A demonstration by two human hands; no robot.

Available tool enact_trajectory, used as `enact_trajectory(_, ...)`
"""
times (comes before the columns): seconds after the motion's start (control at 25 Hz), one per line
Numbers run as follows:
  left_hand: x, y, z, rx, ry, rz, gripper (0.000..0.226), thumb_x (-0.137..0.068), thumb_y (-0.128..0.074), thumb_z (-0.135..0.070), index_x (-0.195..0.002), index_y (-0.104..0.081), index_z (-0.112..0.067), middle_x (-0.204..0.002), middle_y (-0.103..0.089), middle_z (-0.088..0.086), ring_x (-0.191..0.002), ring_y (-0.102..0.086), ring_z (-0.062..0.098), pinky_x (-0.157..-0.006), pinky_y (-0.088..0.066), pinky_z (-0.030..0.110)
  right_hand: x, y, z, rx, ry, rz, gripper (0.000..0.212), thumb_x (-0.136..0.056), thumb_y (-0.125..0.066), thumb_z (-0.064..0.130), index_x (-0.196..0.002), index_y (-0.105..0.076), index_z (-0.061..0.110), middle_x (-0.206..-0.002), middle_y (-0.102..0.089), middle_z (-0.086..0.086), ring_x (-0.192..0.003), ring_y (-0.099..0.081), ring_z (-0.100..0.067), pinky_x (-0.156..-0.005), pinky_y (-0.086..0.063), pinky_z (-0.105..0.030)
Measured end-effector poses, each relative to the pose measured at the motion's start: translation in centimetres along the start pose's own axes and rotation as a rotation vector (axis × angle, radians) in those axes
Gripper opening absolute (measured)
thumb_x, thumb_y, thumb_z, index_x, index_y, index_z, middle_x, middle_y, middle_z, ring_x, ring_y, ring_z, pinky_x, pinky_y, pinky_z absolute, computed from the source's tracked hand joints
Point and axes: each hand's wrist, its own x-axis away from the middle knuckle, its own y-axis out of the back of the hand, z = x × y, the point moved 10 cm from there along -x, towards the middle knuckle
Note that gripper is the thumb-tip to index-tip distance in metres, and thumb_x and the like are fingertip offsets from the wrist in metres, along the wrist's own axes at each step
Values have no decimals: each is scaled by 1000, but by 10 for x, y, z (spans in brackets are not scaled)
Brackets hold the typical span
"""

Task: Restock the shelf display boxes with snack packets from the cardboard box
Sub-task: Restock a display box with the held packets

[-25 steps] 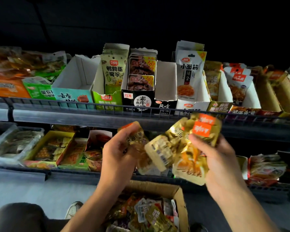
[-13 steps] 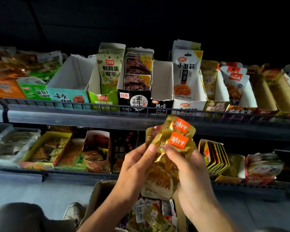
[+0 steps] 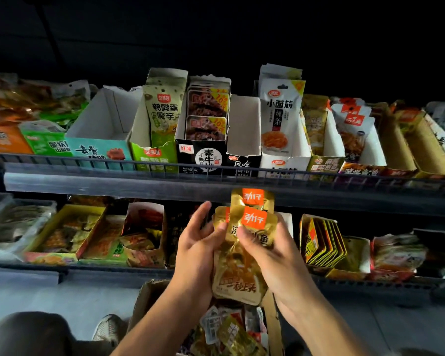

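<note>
Holding a small stack of gold snack packets between them, the left hand and the right hand are pressing together in front of the lower shelf; the left fingers are curling around the left edge of the stack, and the right thumb is lying across the front packet under its orange label, so both hands are clamping on the same bundle; the bundle is hanging just above the cardboard box, which is standing near on the floor with more packets inside.

These foil packets are probably light, soft and rather slippery; I judge they are sliding easily on each other, so holding them at the two long edges, with one thumb on the front, is looking the safest.

On the far upper shelf, the empty white display box and the teal display box to the left are offering open room; the wire rail along the front edge is standing in the way, so the packets are needing to go over it; the dark space above is seeming free.
</note>
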Motion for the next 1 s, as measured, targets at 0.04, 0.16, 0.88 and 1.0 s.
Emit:
enact_trajectory(0.04,1,-5,7,18,77,36,32,-99,-50,-20,-129,-61,-20,-116,-72,12,-101,-72,30,-77,-59,41,-1,-3,1,55,31,8,35,-84,-65,40,-117,-54,44,-108,-69,21,-97,-68,1,-77,-57,-23)
enact_trajectory(0.16,6,-17,15,-136,106,151,37,-95,-53,-40,-125,-63,-20,-115,-73,10,-107,-69,30,-96,-52,49,-1,-11,4,172,117,26,33,-93,-45,46,-124,-40,55,-107,-60,39,-105,-57,17,-80,-49,-7)
enact_trajectory(0.88,-5,-8,-4,-99,-106,-60,45,-61,-76,-19,-106,-67,-22,-95,-75,9,-91,-72,30,-82,-56,46,-2,-8,-16,-245,-80,-78,33,-86,-64,15,-117,-65,26,-100,-75,-1,-96,-70,-16,-86,-57,-39)
enact_trajectory(1.0,-4,-15,-4,-134,-96,-9,33,-62,-65,-13,-94,-73,-17,-93,-73,17,-89,-70,34,-81,-54,45,2,-14,-9,158,35,-41,54,-87,-60,16,-130,-45,45,-115,-67,10,-108,-64,-7,-93,-55,-33)
